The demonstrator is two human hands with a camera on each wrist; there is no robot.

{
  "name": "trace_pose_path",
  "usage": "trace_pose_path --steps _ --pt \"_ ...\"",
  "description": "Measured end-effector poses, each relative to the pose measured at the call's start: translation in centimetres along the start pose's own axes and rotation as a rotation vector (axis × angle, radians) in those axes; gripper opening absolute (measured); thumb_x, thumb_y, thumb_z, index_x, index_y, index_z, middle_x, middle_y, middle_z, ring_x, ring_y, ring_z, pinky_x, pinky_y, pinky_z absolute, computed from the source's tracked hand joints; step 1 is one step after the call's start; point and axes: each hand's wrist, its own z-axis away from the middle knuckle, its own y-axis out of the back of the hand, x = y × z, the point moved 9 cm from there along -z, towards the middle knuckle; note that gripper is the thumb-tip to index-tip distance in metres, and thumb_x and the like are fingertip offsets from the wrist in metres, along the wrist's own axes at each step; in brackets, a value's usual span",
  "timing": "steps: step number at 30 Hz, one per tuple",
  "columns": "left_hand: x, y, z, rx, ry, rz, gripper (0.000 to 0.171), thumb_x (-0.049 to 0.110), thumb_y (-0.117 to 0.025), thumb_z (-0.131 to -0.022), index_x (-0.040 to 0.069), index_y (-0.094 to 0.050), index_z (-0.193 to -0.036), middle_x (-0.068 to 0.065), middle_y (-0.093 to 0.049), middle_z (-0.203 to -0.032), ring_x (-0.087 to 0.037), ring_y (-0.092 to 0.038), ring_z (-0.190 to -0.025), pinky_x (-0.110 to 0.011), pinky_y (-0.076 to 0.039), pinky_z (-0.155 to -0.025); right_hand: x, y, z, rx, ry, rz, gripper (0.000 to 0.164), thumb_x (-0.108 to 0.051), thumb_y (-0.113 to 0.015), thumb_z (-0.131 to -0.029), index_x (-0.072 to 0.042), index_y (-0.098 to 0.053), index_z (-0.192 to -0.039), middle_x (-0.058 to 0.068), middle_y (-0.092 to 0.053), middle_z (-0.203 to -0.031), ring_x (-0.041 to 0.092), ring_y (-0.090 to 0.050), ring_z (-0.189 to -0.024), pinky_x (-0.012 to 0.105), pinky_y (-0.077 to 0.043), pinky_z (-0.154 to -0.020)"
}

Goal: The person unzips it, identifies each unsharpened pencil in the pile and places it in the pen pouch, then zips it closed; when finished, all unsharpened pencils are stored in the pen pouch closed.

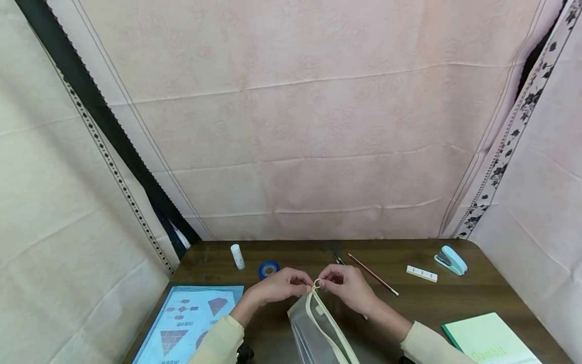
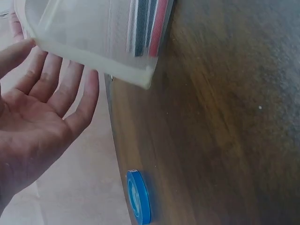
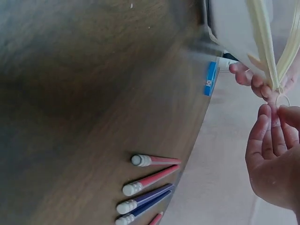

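Observation:
A translucent zip pouch [image 1: 302,323] with cream trim hangs over the table's front half, its zipper side up. My left hand [image 1: 284,284] pinches its upper corner between thumb and fingers. My right hand [image 1: 347,287] pinches the cream ring [image 3: 282,99] of the zipper pull at that same corner. In the left wrist view, dark and red strips [image 2: 154,28] show through the pouch wall; their kind cannot be told. The remaining fingers of my left hand [image 2: 47,108] spread loosely below the trim.
Behind my left hand lie a blue tape roll [image 1: 269,269] and a white glue stick [image 1: 237,257]. Several pencils [image 3: 150,180] lie past my right hand. Farther right are a white eraser-like block [image 1: 422,273], a light blue stapler [image 1: 451,260] and a green notebook [image 1: 491,336]. A blue printed folder [image 1: 195,316] lies left.

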Motion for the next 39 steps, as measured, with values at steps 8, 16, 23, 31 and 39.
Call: trace_pose_path --steps 8,16,23,31,39 --pt "-0.3 -0.2 1.0 0.027 -0.001 -0.042 0.014 0.035 -0.063 -0.092 0.024 -0.071 -0.094 0.007 -0.069 -0.089 -0.008 -0.057 -0.079 -0.028 -0.048 -0.071 -2.2 -0.7 1.2 -0.092 0.145 0.169 0.007 -0.019 -0.072 -0.086 -0.024 -0.068 -0.082 -0.013 -0.065 -0.073 0.001 -0.058 -0.064 0.022 -0.052 -0.057" --pt "0.3 -0.7 2.3 0.028 -0.053 -0.045 0.014 0.036 -0.061 -0.093 0.025 -0.070 -0.095 0.007 -0.070 -0.088 -0.007 -0.057 -0.075 -0.026 -0.049 -0.068 -5.8 -1.6 2.8 -0.191 0.382 0.280 0.016 -0.006 -0.070 -0.079 -0.022 -0.065 -0.078 -0.018 -0.058 -0.069 -0.007 -0.051 -0.061 0.009 -0.044 -0.053" --pt "0.7 -1.0 2.5 -0.011 -0.075 -0.062 0.015 0.036 -0.061 -0.093 0.024 -0.070 -0.094 0.005 -0.068 -0.088 -0.005 -0.050 -0.072 -0.023 -0.044 -0.063 -7.3 -1.7 3.8 -0.216 0.501 0.363 0.021 -0.010 -0.070 -0.083 -0.029 -0.062 -0.081 -0.020 -0.059 -0.072 -0.013 -0.046 -0.061 0.003 -0.039 -0.053" --pt "1.7 -1.2 2.5 0.016 -0.060 -0.077 0.014 0.037 -0.061 -0.093 0.026 -0.070 -0.092 0.005 -0.067 -0.082 -0.006 -0.049 -0.066 -0.023 -0.042 -0.059 -7.8 -1.1 4.2 -0.241 0.503 0.359 0.019 -0.012 -0.070 -0.087 -0.029 -0.063 -0.084 -0.017 -0.060 -0.074 -0.009 -0.044 -0.062 0.004 -0.037 -0.057" --pt "2.5 -1.4 2.8 0.070 -0.043 -0.044 0.013 0.035 -0.063 -0.093 0.025 -0.070 -0.091 0.006 -0.067 -0.081 -0.006 -0.052 -0.068 -0.023 -0.043 -0.059 -7.4 -0.4 4.2 -0.292 0.464 0.230 0.018 -0.015 -0.066 -0.091 -0.033 -0.063 -0.090 -0.014 -0.065 -0.079 -0.005 -0.050 -0.065 0.014 -0.045 -0.054"
